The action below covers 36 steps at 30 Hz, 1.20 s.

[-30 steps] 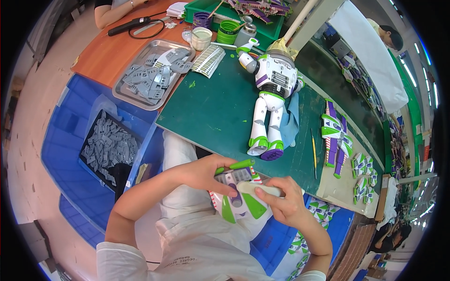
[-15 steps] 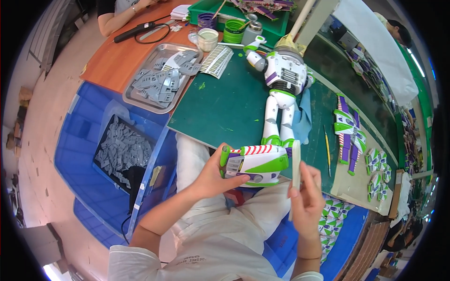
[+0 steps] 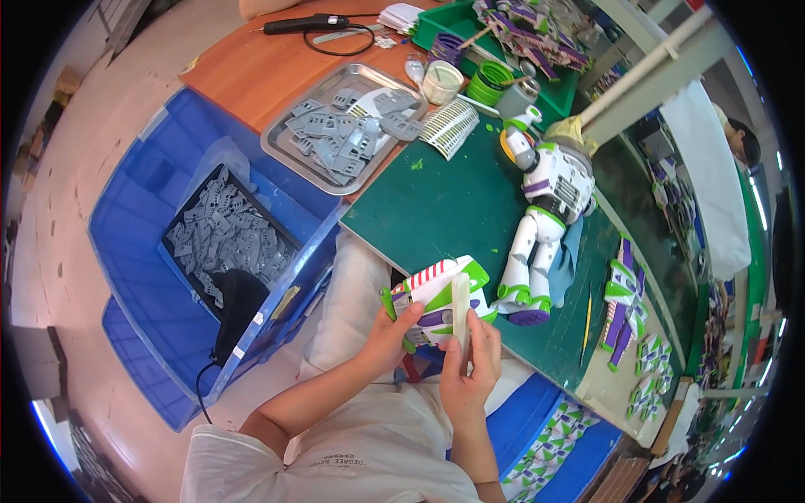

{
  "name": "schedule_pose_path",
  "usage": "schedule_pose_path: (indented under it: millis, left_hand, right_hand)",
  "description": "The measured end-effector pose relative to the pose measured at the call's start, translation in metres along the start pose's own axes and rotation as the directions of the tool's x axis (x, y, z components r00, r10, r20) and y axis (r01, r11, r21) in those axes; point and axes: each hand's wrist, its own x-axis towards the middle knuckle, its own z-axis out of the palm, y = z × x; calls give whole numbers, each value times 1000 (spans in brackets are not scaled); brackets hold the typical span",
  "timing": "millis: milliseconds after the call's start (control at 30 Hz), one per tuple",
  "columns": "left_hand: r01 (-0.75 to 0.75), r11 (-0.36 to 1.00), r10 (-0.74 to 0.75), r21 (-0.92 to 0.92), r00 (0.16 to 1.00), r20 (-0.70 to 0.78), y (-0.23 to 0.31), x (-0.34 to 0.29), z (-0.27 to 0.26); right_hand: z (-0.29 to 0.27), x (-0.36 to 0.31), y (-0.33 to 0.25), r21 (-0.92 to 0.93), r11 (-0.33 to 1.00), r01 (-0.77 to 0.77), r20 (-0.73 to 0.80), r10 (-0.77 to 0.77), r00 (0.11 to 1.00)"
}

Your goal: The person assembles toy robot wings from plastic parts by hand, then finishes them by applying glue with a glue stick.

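Note:
My left hand is closed round a white, green and purple toy part with red stripes along one side, which I hold above my lap. Pinched in my right hand is a flat cream-coloured stick, standing upright across the toy part's right half. Whether the stick presses on the surface or hovers just over it, I cannot tell. A white, green and purple toy figure lies on its back or front at the right, its feet pointing toward me. Some of the left fingers are hidden behind the part.
On the green mat lies a thin yellow brush or tool. Toy wing pieces sit to its right. A metal tray of grey parts stands at the left, above a blue bin. Paint cups and a green crate are farther back.
The stick has gone from beside the toy part's right end to across its face. The toy part is now tilted up at the right. The whole view has shifted.

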Motion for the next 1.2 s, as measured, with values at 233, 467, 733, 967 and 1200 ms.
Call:
schedule_pose_path:
  millis: [233,467,733,967,1200]
  left_hand:
    - [-150,983,146,107,988,40,1,11,1]
    - [-415,883,392,218,909,143,11,32,19]
    - [-468,840,417,273,880,226,17,47,36]
    - [-516,802,433,301,849,303,30,77,45]
    - [-518,781,427,350,851,306,27,84,44]
  right_hand:
    - [9,9,2,-48,999,18,35,-16,999]
    - [15,27,-18,164,956,-243,-9,248,969]
    - [22,46,-8,-207,974,88,-60,-102,993]
    - [15,58,4,-142,989,-43,-101,29,994]
    - [24,70,11,-231,968,99,-62,-116,991]
